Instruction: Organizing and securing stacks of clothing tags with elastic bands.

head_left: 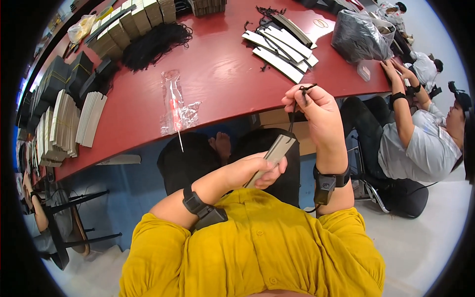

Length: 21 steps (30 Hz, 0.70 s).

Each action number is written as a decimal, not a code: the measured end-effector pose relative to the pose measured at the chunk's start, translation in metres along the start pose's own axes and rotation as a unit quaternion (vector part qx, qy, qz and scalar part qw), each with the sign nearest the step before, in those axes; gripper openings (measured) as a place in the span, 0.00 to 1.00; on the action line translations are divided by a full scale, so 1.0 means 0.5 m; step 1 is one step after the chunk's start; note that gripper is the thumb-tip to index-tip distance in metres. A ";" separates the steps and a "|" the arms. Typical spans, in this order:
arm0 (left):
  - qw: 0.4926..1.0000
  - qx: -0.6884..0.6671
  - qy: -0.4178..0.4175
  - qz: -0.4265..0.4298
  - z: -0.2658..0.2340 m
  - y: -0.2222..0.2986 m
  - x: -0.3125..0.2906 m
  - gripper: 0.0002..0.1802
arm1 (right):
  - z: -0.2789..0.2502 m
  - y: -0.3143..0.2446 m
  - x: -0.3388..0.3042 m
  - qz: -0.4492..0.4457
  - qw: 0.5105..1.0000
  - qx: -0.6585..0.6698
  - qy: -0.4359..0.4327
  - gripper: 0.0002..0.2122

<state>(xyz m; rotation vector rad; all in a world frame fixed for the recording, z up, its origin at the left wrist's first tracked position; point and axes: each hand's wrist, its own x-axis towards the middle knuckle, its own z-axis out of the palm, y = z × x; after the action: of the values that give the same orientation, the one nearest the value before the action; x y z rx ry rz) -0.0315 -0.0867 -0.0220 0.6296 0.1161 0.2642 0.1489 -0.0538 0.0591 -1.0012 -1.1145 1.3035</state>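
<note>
A red tabletop (222, 64), smooth with a soft sheen, spreads across the view, its front edge bowed by the lens. Along its left part stand pale, flat strips in dense bundles (65, 121), their straight edges packed into ribbed blocks. Toward the far right slumps a bulky grey plastic bag (358, 37), thin-skinned, creased and shiny. To its left, loose white strips (278, 64), slim rectangles with dark cords, overlap in an uneven fan. A fibrous, tangled heap of black cord (156, 44) lies near the left bundles. Nearer the front edge is a crinkled clear plastic bag (170, 89). Just off that edge, above the person's lap, the left hand (252, 164) is closed around a rigid, narrow greyish-beige strip (278, 152), held tilted with its upper end toward the right. The right hand (314, 101), raised above it, pinches a thin black cord (293, 116) between thumb and fingertips; the cord runs down to the strip's upper end, with a small knotted loop at the fingertips.
</note>
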 end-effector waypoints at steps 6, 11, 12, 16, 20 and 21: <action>0.998 -0.048 -0.047 0.017 -0.007 -0.001 -0.004 0.17 | 0.004 -0.006 0.009 -0.003 0.998 -0.061 0.030 0.07; 0.999 -0.036 -0.025 0.007 -0.003 -0.008 -0.002 0.22 | -0.004 -0.008 0.016 -0.001 0.997 -0.067 0.042 0.07; 0.999 -0.036 -0.022 0.008 -0.001 -0.007 -0.002 0.22 | -0.005 -0.007 0.018 -0.002 0.997 -0.067 0.042 0.07; 0.999 -0.049 -0.022 0.006 0.000 -0.004 -0.005 0.21 | -0.009 -0.001 0.030 -0.005 0.996 -0.056 0.075 0.10; 0.994 -0.098 -0.043 0.030 0.012 0.001 -0.006 0.25 | -0.027 0.007 0.043 -0.007 0.995 -0.048 0.088 0.11; 0.993 -0.108 -0.027 0.045 0.016 0.006 -0.007 0.27 | -0.030 0.011 0.046 -0.007 0.995 -0.048 0.087 0.11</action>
<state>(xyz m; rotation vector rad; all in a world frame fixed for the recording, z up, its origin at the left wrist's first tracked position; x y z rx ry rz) -0.0339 -0.0902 -0.0136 0.4274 0.0073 0.3416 0.1617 -0.0300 0.0520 -1.1547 -1.0555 1.1365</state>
